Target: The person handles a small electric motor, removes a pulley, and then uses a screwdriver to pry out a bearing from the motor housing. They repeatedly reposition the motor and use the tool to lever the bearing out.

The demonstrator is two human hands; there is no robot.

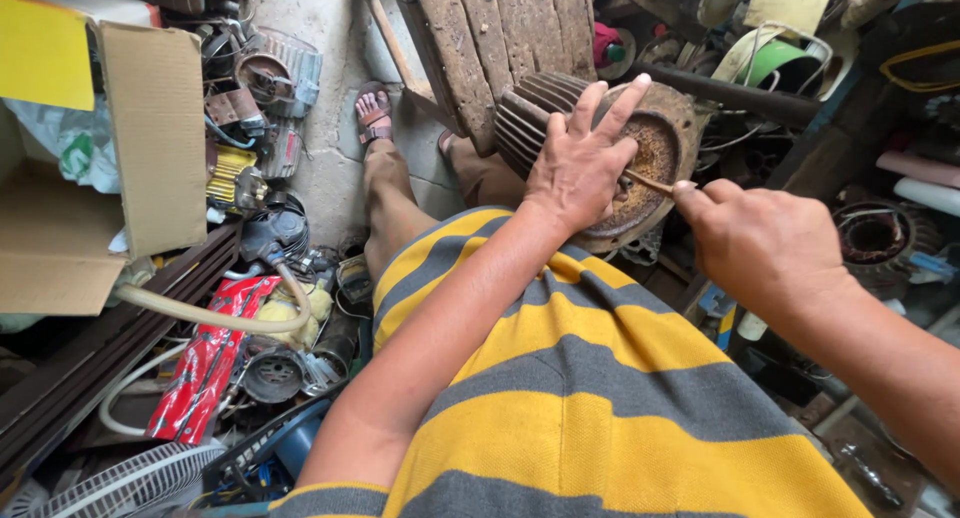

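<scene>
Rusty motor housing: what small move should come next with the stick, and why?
Probably slide the thin stick a little deeper into the rusty motor housing. The right hand pinches it with its tip just inside the open end, while the left hand lies flat across the rim, steadying it.

left hand (580, 168) splayed, right hand (765, 240) pinching

Not much room to move anywhere. The only open patch was the bare concrete floor (325, 148) by the sandalled foot (374, 113). To the left, a cardboard box (150, 138), old motor parts (265, 73), a hose (200, 313) and a fan grille (130, 483) blocked the way. A wooden stool (495, 33) crowded in just behind the rusty motor housing (650, 148), and coils and scrap (880, 233) packed the right side.
</scene>
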